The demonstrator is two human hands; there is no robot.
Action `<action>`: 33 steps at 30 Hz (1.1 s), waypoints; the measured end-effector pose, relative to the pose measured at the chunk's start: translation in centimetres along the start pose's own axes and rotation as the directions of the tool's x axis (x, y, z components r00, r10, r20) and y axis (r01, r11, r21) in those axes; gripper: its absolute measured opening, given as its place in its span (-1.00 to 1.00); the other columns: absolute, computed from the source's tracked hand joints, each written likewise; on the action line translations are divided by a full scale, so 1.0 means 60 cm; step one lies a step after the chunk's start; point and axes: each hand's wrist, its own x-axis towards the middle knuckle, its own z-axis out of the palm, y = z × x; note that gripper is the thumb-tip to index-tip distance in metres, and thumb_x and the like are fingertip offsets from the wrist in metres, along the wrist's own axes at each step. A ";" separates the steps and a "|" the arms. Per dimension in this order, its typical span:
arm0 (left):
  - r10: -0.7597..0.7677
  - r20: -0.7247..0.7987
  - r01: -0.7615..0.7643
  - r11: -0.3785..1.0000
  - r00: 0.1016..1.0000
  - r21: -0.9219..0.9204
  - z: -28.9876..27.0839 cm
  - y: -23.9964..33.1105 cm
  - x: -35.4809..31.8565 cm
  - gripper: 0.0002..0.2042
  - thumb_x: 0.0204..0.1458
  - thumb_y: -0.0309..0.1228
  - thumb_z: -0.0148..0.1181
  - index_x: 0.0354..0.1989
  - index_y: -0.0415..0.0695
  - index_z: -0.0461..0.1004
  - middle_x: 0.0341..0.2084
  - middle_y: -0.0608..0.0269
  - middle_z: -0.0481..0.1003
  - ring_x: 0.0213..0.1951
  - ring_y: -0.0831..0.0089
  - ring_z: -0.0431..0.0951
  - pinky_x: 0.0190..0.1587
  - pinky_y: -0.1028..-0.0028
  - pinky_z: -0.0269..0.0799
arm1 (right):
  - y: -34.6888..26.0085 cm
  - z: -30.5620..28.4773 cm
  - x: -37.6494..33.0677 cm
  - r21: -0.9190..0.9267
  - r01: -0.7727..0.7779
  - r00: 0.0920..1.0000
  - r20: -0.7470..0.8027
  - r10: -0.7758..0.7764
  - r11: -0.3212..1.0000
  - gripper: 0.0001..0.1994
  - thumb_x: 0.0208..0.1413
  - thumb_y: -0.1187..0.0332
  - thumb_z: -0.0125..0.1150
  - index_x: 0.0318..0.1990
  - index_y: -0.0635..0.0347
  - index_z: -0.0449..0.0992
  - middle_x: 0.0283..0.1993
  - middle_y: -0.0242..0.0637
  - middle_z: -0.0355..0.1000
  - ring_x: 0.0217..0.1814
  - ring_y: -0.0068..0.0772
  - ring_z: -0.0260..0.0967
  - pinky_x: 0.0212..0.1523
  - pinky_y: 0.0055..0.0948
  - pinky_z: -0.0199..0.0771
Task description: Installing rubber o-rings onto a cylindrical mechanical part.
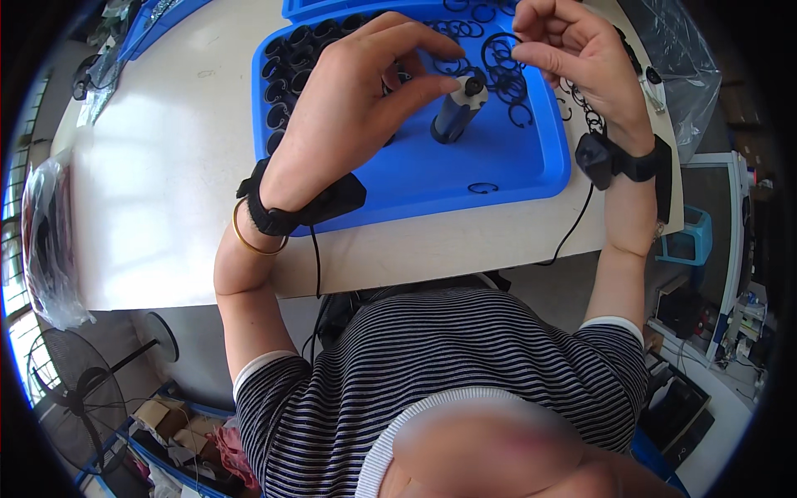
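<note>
Overhead, both hands' fingers (432,83) on black rings (502,54), blue tray (498,166).

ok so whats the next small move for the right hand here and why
Probably lower the black ring pinched in the right hand onto the fixture's tip, which the left hand steadies upright in the blue tray; ring and tip are close, apparently not yet touching.

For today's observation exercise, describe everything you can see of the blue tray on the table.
The blue tray is a shallow rectangular one with a raised rim and rounded corners, plastic by its look. It lies flat on the pale table, near its front edge. Inside are rows of short black tubes at its left, many loose black rings at the back and one alone near the front rim. A small blue and white cylinder stands tilted in the middle. The left hand hovers over it; the right hand holds a ring above it.
</note>
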 end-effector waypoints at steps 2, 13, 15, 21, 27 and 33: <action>-0.008 0.000 0.008 1.000 1.000 -0.015 0.000 -0.004 -0.002 -0.75 0.09 -0.51 0.34 -0.04 -0.15 0.60 -0.25 0.35 0.54 -0.26 0.58 0.53 -0.18 0.58 0.44 | -0.023 0.036 0.011 0.109 0.097 0.994 0.034 -0.101 0.989 -0.74 0.07 0.58 0.41 -0.13 0.23 0.46 -0.29 -0.40 0.48 -0.35 -0.72 0.42 -0.41 -0.75 0.41; -0.200 0.173 0.252 0.895 0.964 -0.367 -0.003 -0.014 -0.001 -0.87 0.28 -0.46 0.17 -0.13 -0.28 0.51 -0.15 0.35 0.54 -0.11 0.65 0.47 0.00 0.61 0.41 | 0.046 0.006 -0.003 0.238 0.031 0.997 0.065 -0.048 0.971 -0.74 0.15 0.54 0.35 -0.05 0.27 0.44 -0.27 -0.38 0.48 -0.44 -0.69 0.43 -0.43 -0.71 0.45; -0.198 0.172 0.250 0.897 0.965 -0.366 -0.003 -0.015 -0.001 -0.87 0.29 -0.46 0.17 -0.13 -0.28 0.52 -0.15 0.36 0.54 -0.12 0.66 0.47 -0.01 0.62 0.41 | 0.060 0.000 0.003 0.145 0.098 0.991 0.074 -0.109 0.985 -0.83 0.24 0.42 0.27 -0.07 0.23 0.49 -0.30 -0.40 0.48 -0.42 -0.70 0.41 -0.45 -0.68 0.41; -0.162 0.168 0.215 0.902 0.972 -0.375 -0.001 -0.017 -0.001 -0.85 0.29 -0.44 0.17 -0.11 -0.27 0.53 -0.16 0.37 0.53 -0.16 0.68 0.45 -0.07 0.63 0.39 | 0.071 0.011 0.012 0.002 0.235 0.968 0.095 -0.234 0.972 -0.81 0.34 0.29 0.17 -0.03 0.18 0.55 -0.25 -0.41 0.51 -0.41 -0.75 0.37 -0.48 -0.74 0.35; -0.086 0.194 0.171 0.860 0.977 -0.481 0.002 -0.009 -0.003 -0.85 0.24 -0.41 0.23 -0.14 -0.24 0.55 -0.34 0.40 0.51 -0.31 0.69 0.44 -0.24 0.65 0.37 | 0.067 0.031 0.002 0.051 0.372 0.917 0.132 -0.376 0.927 -0.82 0.23 0.41 0.30 -0.06 0.25 0.55 -0.18 -0.35 0.46 -0.31 -0.69 0.35 -0.39 -0.73 0.32; -0.082 0.278 0.206 0.866 0.957 -0.455 -0.004 0.000 -0.007 -0.85 0.27 -0.48 0.18 -0.07 -0.26 0.52 -0.20 0.37 0.50 -0.22 0.66 0.46 -0.15 0.66 0.37 | 0.068 0.034 -0.005 0.009 0.548 0.823 0.174 -0.541 0.837 -0.87 0.20 0.48 0.29 -0.15 0.30 0.52 -0.19 -0.28 0.44 -0.29 -0.62 0.36 -0.33 -0.71 0.36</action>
